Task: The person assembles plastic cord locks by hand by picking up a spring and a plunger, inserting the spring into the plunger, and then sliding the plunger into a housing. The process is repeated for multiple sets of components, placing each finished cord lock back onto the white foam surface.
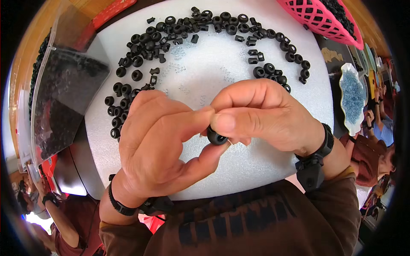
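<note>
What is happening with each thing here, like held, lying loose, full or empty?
Small round black plastic piece: pinched between both hands.
Left hand: shut on it.
Right hand: shut on it.
Loose black plastic pieces: scattered on white foam board.
Pink mesh basket: holds black pieces.

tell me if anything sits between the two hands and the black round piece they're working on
Nothing visible does. The black round piece is already pinched directly between the fingertips of the left hand and the right hand, held up above the white foam pad. The loose black parts lie farther back on the pad.
</note>
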`<state>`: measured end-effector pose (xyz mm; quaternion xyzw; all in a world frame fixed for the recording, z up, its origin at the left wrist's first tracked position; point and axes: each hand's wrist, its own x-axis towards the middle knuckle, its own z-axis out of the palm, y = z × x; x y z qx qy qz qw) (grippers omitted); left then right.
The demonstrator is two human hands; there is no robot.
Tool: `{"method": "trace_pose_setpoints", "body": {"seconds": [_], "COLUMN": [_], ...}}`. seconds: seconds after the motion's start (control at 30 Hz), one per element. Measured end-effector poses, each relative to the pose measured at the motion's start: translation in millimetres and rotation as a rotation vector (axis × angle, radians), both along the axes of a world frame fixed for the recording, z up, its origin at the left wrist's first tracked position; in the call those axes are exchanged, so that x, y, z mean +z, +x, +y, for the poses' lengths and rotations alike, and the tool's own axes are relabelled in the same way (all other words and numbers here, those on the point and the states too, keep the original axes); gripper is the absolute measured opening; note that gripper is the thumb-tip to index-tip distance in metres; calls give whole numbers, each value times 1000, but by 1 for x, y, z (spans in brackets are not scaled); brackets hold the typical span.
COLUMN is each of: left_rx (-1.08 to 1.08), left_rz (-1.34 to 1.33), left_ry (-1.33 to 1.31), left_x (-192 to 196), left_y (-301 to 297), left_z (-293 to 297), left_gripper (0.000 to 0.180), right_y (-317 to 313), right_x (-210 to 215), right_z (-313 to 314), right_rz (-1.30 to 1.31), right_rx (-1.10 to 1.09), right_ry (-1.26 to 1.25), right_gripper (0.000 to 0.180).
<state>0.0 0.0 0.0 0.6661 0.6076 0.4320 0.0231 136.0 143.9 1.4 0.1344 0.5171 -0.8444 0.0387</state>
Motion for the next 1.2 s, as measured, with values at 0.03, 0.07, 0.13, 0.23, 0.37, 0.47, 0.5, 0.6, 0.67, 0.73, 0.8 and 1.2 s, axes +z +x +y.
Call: {"method": "trace_pose_setpoints", "body": {"seconds": [0.03,0.07,0.13,0.23,0.37,0.47,0.5,0.6,0.67,0.73,0.8,1.2], "left_rx": [12,24,26,34,45,80,82,109,6,1,-8,-98], "left_rz": [8,16,27,34,28,52,52,196,327,358,387,306], "left_ry": [-3,-5,-19,-21,-39,-75,-76,-44,-57,-90,-121,-79], "left_x": [0,1,3,1,3,6,5,6,10,8,8,2], "left_y": [1,1,0,1,1,3,3,-2,-7,-7,-7,-8], "left_z": [0,1,0,1,2,3,2,2,4,2,2,3], "left_gripper": [40,40,40,39,37,34,34,36,44,47,50,40], "right_y": [0,1,-1,0,0,-1,-1,-1,0,-2,-2,-3], "right_x": [-1,-1,-1,0,1,1,1,2,-1,0,0,1], "right_z": [1,1,-1,-3,-2,-2,-3,-3,-3,-4,-5,-5], "right_rz": [27,54,58,44,15,47,47,16,14,-9,-35,-125], "right_rx": [-4,-8,-26,-55,-70,-79,-78,-53,-33,-16,-2,138], "right_ry": [-8,-15,-31,-43,-33,-51,-52,-20,-34,-31,-25,67], "right_gripper": [21,20,20,19,17,17,17,17,16,16,16,36]}}
